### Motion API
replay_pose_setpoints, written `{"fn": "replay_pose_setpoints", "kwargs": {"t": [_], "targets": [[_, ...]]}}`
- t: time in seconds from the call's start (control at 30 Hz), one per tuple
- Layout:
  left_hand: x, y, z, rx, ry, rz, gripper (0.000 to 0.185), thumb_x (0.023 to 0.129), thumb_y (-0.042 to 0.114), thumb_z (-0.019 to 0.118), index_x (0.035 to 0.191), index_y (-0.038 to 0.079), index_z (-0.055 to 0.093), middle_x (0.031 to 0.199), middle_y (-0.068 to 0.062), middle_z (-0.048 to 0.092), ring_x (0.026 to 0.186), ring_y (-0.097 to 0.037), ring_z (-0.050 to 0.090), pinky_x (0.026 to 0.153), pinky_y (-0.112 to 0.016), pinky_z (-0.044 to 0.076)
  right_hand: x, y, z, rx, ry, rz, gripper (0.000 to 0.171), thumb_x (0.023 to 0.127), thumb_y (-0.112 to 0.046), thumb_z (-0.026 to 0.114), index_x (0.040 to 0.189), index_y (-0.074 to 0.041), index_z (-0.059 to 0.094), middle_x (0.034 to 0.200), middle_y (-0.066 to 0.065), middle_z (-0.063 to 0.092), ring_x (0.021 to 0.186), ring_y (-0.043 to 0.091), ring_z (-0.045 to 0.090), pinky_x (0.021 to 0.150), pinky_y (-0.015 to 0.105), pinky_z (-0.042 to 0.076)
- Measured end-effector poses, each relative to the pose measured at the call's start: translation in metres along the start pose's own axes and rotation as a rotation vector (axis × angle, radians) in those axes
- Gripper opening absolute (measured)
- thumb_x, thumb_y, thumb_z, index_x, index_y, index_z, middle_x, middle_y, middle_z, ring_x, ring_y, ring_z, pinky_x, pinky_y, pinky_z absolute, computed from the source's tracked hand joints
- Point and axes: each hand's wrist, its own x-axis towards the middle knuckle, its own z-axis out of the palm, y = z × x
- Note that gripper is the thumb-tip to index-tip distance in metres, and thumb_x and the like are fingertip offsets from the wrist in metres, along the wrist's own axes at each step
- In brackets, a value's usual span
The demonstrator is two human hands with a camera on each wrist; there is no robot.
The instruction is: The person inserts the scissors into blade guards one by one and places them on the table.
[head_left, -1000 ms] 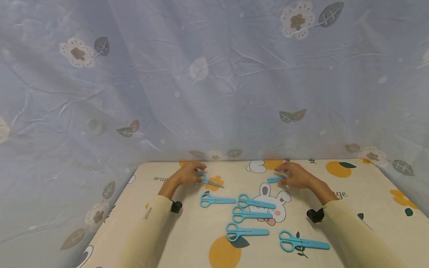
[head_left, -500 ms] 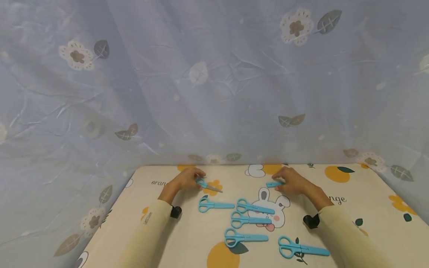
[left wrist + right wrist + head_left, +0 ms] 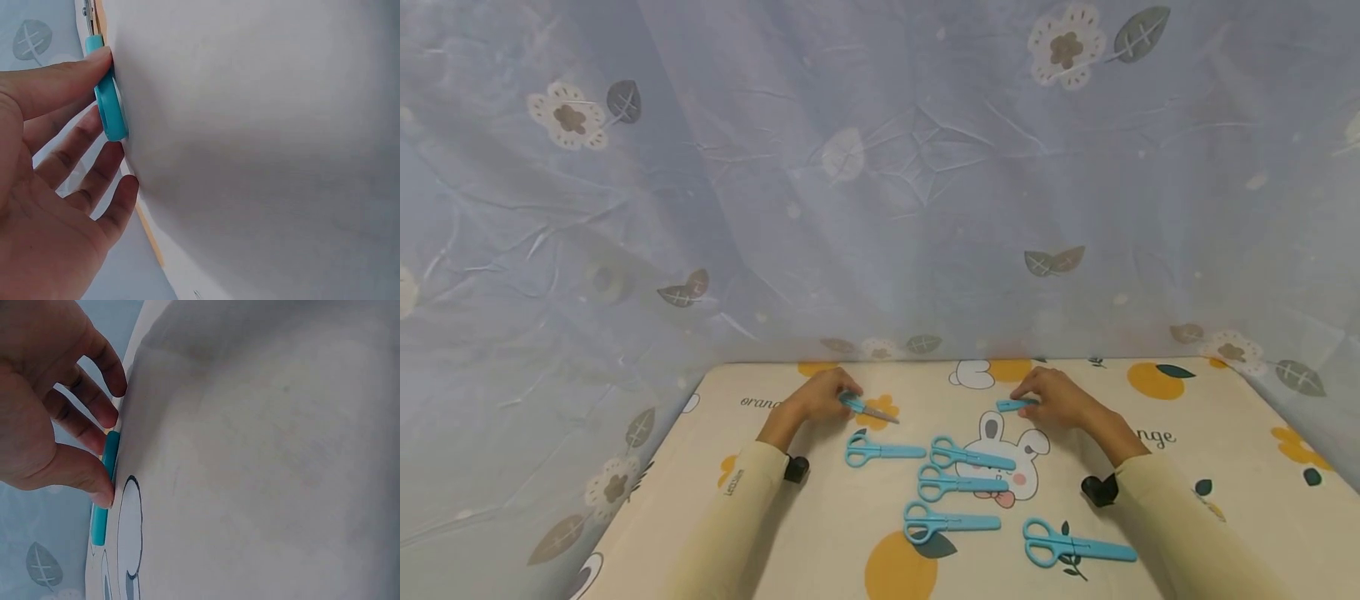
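At the far left of the table, my left hand [image 3: 823, 396] pinches the blue handle of a pair of scissors [image 3: 854, 403]. Their bare metal blades point right, over a printed orange flower. The left wrist view shows the thumb pressed on the scissors' handle [image 3: 109, 103], fingers behind it. Across from it, my right hand [image 3: 1056, 402] holds a blue blade cover [image 3: 1015, 405] between thumb and fingers. In the right wrist view the cover [image 3: 100, 522] lies along the cloth, its upper part between thumb and fingertips.
Several covered blue scissors lie nearer me: one pair [image 3: 886, 451] at the left, a stack of pairs in the middle including the lowest [image 3: 952, 522], and one [image 3: 1081, 547] at the front right. A patterned cloth [image 3: 820, 517] covers the table. A floral curtain [image 3: 880, 208] rises behind.
My left fingers have settled onto the scissors' handle, and the scissors have shifted slightly. The right hand keeps its hold on the blade cover in nearly the same place.
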Motion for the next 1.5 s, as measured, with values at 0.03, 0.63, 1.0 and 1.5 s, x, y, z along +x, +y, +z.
{"fn": "replay_pose_setpoints", "kwargs": {"t": [0.03,0.63,1.0,1.5], "targets": [[0.000,0.001,0.000,0.001,-0.003,0.004,0.040,0.084,0.001,0.086,0.123,0.004,0.080,0.125,-0.012,0.074,0.120,-0.031,0.066,0.108,-0.049,0.057,0.000,-0.001,0.000,0.002,-0.001,0.006,0.023,0.093,-0.013,0.084,0.114,-0.005,0.084,0.117,0.016,0.073,0.115,0.040,0.064,0.105,0.065,0.052],[-0.003,0.007,-0.004,0.090,0.035,0.069,0.017,0.080,-0.001,0.081,0.094,0.009,0.084,0.099,-0.005,0.073,0.102,-0.023,0.059,0.097,-0.043,0.053,-0.005,-0.002,-0.009,0.061,0.004,0.100,0.021,0.097,-0.010,0.078,0.117,-0.005,0.081,0.120,0.015,0.079,0.119,0.042,0.069,0.107,0.065,0.053],[-0.012,0.011,-0.001,0.030,0.036,-0.010,0.019,0.085,0.003,0.084,0.097,0.014,0.074,0.099,-0.002,0.074,0.100,-0.020,0.069,0.092,-0.042,0.060,-0.012,-0.007,-0.006,0.084,0.023,0.114,0.016,0.096,-0.003,0.075,0.111,-0.006,0.080,0.103,0.011,0.081,0.098,0.029,0.074,0.095,0.058,0.061],[-0.021,0.019,0.000,-0.066,0.091,0.019,0.025,0.089,0.005,0.086,0.111,0.012,0.074,0.110,-0.009,0.077,0.104,-0.027,0.074,0.089,-0.042,0.063,-0.021,-0.010,-0.002,0.123,0.048,0.120,0.025,0.097,-0.003,0.072,0.120,-0.005,0.080,0.112,0.016,0.080,0.093,0.023,0.069,0.087,0.048,0.063]]}}
